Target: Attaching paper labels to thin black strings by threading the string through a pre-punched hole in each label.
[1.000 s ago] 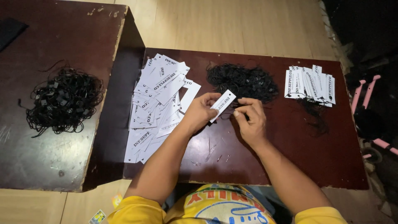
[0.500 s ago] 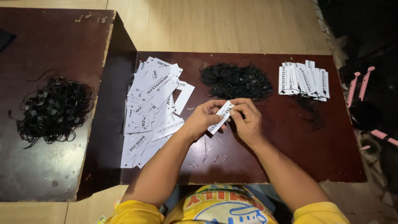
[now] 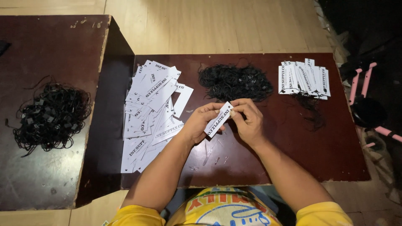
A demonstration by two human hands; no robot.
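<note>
Far left, on the higher dark table (image 3: 50, 42), a tangled heap of black strings (image 3: 50, 115) with small plastic bits in it. Right of it, on the lower dark brown table (image 3: 335, 142), a loose fanned pile of white rectangular paper tags (image 3: 148, 113) with black print, spread from the table's top left toward its front edge, overlapping each other. Behind the hands, a second heap of black strings (image 3: 234, 81), compact, at the table's middle back. Far right back, a neater row of white tags (image 3: 303, 77), overlapping, with black strings trailing from under them toward the front.

Left hand (image 3: 199, 123): fingers curled, thumb and forefinger pinched on one white tag (image 3: 218, 119), gripping its lower half. The tag sits tilted, upper end to the right, held just above the table in front of the middle string heap.

Right hand (image 3: 249, 119): fingers bent close together, fingertips pinched at the tag's upper end, touching it. Cannot tell if a string is between those fingers.

Pale wooden floor (image 3: 217, 25) behind tables. Pink-and-black object (image 3: 368, 104) at right edge, partly dark.
</note>
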